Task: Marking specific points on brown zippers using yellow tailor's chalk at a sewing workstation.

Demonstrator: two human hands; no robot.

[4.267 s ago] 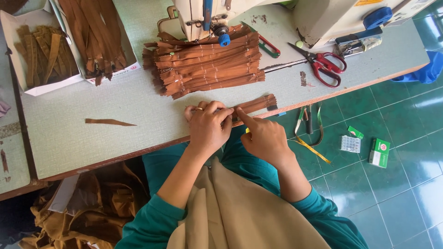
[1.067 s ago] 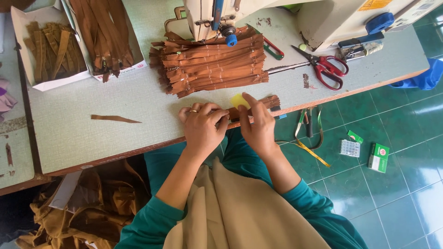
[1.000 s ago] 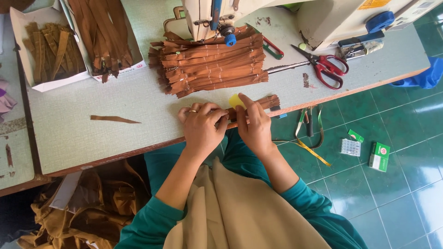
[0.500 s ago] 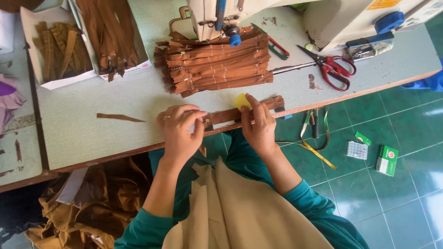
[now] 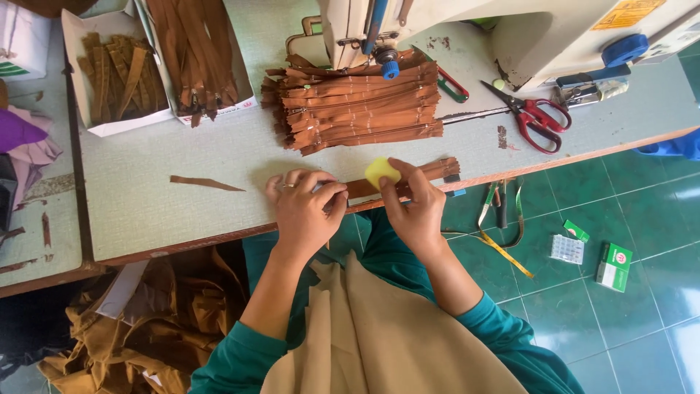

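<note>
Brown zipper strip [image 5: 408,179] looks light and floppy, so keep your left hand [image 5: 306,211] pinching one end while your right hand [image 5: 414,208] pins its middle, fingertips holding yellow chalk [image 5: 382,172].

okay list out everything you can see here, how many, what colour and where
zipper: one, brown, table's front edge, under both hands
yellow piece: one, at right fingertips
zipper stack: one pile, brown, below sewing machine
boxes of zippers: two, white, table's far left
scrap strip: one, brown, left of hands
scissors: one, red-handled, right of stack
small boxes: green, on floor
fabric heap: tan, under table
left hand: pinching zipper end
right hand: on zipper, holding yellow piece
</note>
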